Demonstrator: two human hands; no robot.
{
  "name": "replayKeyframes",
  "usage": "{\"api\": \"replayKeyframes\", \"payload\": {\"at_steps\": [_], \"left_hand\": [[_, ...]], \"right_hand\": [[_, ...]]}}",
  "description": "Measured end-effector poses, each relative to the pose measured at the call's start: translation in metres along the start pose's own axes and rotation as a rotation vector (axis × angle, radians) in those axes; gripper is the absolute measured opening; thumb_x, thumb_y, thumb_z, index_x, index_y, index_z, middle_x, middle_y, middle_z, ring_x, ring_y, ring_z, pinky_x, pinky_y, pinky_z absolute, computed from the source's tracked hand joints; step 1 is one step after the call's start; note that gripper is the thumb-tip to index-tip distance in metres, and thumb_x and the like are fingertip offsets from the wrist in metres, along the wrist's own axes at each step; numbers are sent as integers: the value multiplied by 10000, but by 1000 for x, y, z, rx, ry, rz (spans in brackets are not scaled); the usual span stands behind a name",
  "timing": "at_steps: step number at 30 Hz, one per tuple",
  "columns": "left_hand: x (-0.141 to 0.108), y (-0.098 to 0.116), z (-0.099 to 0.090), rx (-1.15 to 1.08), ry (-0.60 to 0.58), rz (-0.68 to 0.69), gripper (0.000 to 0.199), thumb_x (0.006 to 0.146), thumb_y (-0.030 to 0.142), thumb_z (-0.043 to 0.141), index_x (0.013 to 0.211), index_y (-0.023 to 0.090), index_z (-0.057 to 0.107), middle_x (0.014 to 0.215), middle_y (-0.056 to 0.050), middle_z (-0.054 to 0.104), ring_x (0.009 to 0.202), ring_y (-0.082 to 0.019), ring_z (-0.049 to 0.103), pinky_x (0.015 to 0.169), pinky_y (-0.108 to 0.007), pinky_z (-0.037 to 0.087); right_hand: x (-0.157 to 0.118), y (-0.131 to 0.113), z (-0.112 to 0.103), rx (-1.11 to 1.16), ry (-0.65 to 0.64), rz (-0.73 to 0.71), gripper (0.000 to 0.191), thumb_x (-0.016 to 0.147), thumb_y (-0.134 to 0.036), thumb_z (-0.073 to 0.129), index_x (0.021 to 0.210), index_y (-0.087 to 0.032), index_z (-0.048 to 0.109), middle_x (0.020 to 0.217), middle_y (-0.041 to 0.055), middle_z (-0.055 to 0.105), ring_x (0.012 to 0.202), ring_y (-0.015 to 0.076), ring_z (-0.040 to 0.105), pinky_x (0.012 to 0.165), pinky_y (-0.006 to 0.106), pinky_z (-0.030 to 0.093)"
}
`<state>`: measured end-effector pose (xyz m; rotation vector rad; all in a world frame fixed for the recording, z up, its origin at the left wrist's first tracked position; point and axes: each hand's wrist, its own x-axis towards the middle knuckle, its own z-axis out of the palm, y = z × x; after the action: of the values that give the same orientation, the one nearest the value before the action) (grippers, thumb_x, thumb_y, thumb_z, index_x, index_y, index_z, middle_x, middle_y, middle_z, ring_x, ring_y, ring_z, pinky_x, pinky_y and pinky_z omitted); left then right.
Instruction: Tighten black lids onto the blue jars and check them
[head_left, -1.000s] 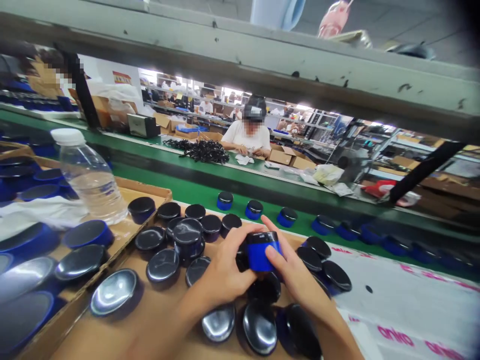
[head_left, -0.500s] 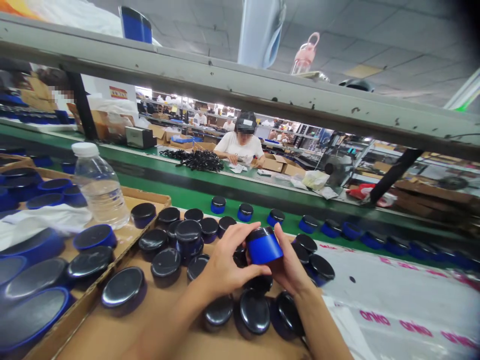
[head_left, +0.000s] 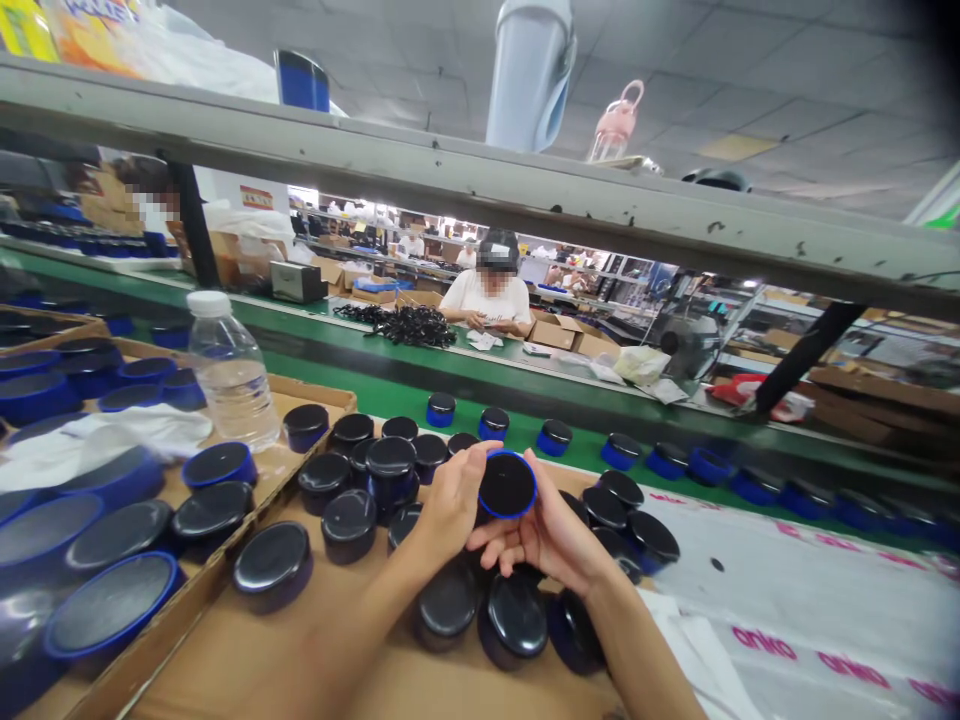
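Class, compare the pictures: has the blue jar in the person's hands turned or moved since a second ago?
Yes. The blue jar has been tipped: its dark round face now points at the camera, where its blue side showed before. It stays above the jars on the cardboard.

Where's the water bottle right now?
In the head view the water bottle stands upright at left, in a cardboard tray among blue jars, beside a white cloth and left of both hands holding a jar.

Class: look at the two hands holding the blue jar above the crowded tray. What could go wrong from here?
1. The blue jar is tilted on its side between the left hand and right hand; it might slip onto the black-lidded jars below.
2. The water bottle stands in a tray among jars; an elbow could perhaps topple it.
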<state>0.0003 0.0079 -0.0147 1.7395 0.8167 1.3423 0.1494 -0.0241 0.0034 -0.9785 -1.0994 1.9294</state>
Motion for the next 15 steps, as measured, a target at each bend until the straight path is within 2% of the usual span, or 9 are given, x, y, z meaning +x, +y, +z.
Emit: {"api": "replayKeyframes", "payload": {"at_steps": [5,8,12,15], "left_hand": [[-2,1,2,32,44,53,737,970,691,166,1231,179,627,1261,-116,623,1272,-271,522,1127,-546,337],[-1,2,0,34,48,67,827,943,722,76,1214,176,635,1245,-122,621,1245,-270,534,1109,-543,352],[-1,3,-2,53,-5,67,629,973,670,310,1155,161,631,1195,-112,640,1192,-268,565,1086,-540,383],[-3,2,1,40,-85,9,537,1000,558,383,1362,174,479,1338,-147,571,1261,-282,548,1105,-555,400]], "right_hand": [[2,2,4,3,105,-86,800,947,-793,245,816,-132,676,624,13,679,510,100,639,518,228,513],[4,3,6,26,142,-94,769,972,-758,250,849,-129,675,608,-1,655,484,96,615,509,227,507],[5,7,9,70,205,-130,629,1023,-654,314,984,-129,658,645,-15,656,480,93,607,498,222,506],[5,6,10,109,215,-126,599,1022,-644,343,991,-131,652,627,-24,636,464,94,591,494,230,507]]}}
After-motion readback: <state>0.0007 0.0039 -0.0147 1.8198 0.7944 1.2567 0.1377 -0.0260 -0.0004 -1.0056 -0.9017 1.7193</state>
